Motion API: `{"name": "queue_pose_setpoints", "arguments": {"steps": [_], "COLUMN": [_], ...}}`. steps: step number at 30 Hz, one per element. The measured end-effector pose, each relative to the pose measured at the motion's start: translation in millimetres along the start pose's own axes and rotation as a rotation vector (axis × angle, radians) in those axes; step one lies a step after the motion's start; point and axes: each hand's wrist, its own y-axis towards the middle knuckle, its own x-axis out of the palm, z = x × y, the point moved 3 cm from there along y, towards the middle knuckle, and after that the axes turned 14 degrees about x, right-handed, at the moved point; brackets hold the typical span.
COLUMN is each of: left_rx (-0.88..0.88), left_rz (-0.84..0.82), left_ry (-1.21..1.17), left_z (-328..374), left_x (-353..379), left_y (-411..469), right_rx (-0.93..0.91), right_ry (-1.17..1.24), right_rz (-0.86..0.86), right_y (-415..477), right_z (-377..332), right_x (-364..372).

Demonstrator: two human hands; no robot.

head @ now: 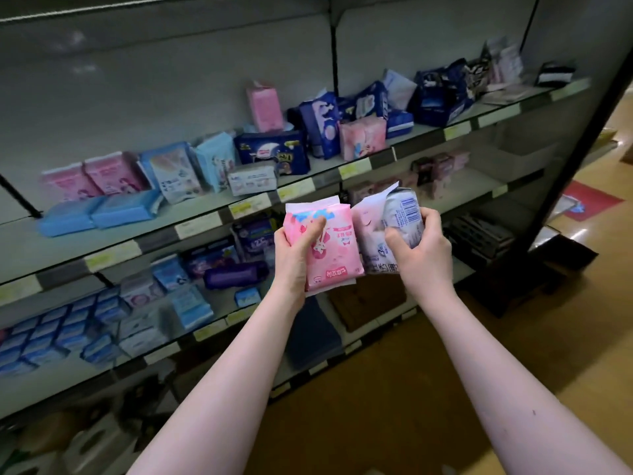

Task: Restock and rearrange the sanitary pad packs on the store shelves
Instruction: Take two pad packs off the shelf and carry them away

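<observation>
The left hand (pixel 297 248) gripped a pink pad pack (pixel 330 250) with illegible print; the right hand (pixel 419 243) clasped a barcoded pale pack (pixel 399 221)

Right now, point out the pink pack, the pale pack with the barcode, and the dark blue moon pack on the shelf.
pink pack (pixel 330 250), head view, front face.
pale pack (pixel 400 217), head view, barcoded back.
dark blue moon pack (pixel 274 150), head view, printed front.
</observation>
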Motion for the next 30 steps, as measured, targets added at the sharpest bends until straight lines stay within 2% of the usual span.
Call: {"name": "queue_pose_setpoints", "arguments": {"steps": [8,15,24,30], "left_rx": [-0.061,-0.106,-0.121,-0.108], "left_rz": [-0.086,-0.145,-0.296,-0.306], "left_ry": [-0.05,-0.009,0.081,0.102], "left_z": [-29,-57,-98,-122], "left_x": [45,91,196,298], "left_y": [91,129,139,142], "right_rx": [0.065,0.185,0.293,0.365], "right_ry": [0.042,0.137,0.29,0.407], "right_rz": [0.111,0.15,0.186,0.106], "right_y": [90,127,193,255], "right_z": [2,30,90,135], "right_x": [4,-12,-84,-160]}}
